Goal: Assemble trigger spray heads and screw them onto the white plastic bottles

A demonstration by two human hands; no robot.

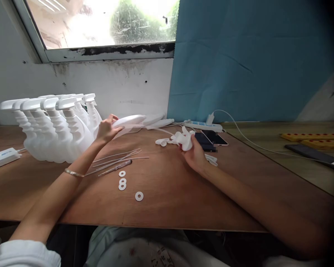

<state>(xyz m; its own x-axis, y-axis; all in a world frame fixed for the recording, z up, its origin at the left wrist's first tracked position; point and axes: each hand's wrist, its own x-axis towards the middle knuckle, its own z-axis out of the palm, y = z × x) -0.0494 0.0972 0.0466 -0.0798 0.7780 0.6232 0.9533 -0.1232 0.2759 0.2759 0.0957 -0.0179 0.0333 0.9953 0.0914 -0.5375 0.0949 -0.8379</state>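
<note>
My left hand (107, 129) pinches the end of a long white plastic sprayer cover (131, 120), held above the table near the wall. More such white covers (160, 122) lie just beyond it. My right hand (195, 155) is closed round a white plastic spray-trigger part (186, 141), though its exact shape is unclear. Several similar small white parts (163, 142) are beside that hand. Between my arms lie thin clear tubes (117, 160), a screwdriver (115, 168) and several flat white washers (139, 196).
A cluster of white spray bottles (58, 126) stands at the left behind my forearm. Power strips (2, 158) lie at far left and against the wall. Phones (215, 137) rest beyond my right hand, and a white cable (247, 139) runs across the right side.
</note>
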